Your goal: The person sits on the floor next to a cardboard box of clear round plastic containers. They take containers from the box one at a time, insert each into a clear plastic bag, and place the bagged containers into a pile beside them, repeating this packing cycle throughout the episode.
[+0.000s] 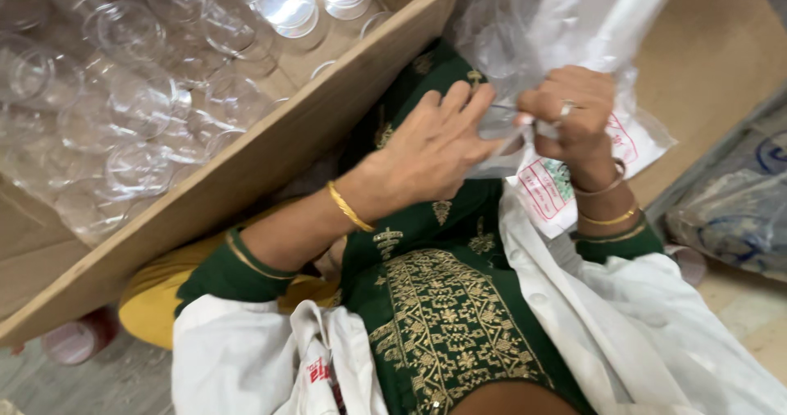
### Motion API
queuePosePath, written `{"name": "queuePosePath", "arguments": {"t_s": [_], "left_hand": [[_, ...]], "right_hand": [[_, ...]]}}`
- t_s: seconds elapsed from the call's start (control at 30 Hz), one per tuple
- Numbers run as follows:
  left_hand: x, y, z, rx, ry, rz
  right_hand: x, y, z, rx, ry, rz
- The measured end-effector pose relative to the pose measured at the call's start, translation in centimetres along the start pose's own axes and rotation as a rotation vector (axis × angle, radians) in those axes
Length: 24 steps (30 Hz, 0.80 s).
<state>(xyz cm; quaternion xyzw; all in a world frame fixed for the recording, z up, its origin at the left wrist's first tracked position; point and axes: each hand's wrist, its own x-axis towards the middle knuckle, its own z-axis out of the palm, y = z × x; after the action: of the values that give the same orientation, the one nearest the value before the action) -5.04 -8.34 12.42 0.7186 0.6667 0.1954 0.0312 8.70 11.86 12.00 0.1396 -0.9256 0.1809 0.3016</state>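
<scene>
Clear plastic bag (574, 21) gripped by right hand (574, 116), left hand (430, 148) fingers spread against it, cardboard box (246, 169) of cups (131, 95) beside.

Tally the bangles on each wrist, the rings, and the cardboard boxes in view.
Bangles on left hand wrist: 1
Bangles on right hand wrist: 2
Rings: 1
Cardboard boxes: 1, holding clear cups
Total: 5

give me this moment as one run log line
left hand: on clear plastic bag | right hand: gripping bag | cardboard box: clear cups inside
</scene>
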Motion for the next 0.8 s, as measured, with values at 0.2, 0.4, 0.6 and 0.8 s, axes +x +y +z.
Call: {"name": "queuePosePath", "arguments": {"t_s": [0.2,0.4,0.6,0.8], "left_hand": [[-2.1,-3.2,-1.5,-1.020,0.143,0.067],[-4.8,-4.6,2.6,-1.428,0.584,-0.301],[-4.9,-5.7,5.4,-1.377,0.920,-0.318],[-6.3,-6.5,5.2,-1.196,1.038,-0.316]], "right_hand": [[1.0,0.1,-0.5,0.373,0.358,0.414],[0.2,0.0,0.9,0.837,0.191,0.506],[-3.4,-0.8,1.5,0.831,0.366,0.837],[-3.7,-1.2,-2.8,0.984,0.259,0.535]]}}
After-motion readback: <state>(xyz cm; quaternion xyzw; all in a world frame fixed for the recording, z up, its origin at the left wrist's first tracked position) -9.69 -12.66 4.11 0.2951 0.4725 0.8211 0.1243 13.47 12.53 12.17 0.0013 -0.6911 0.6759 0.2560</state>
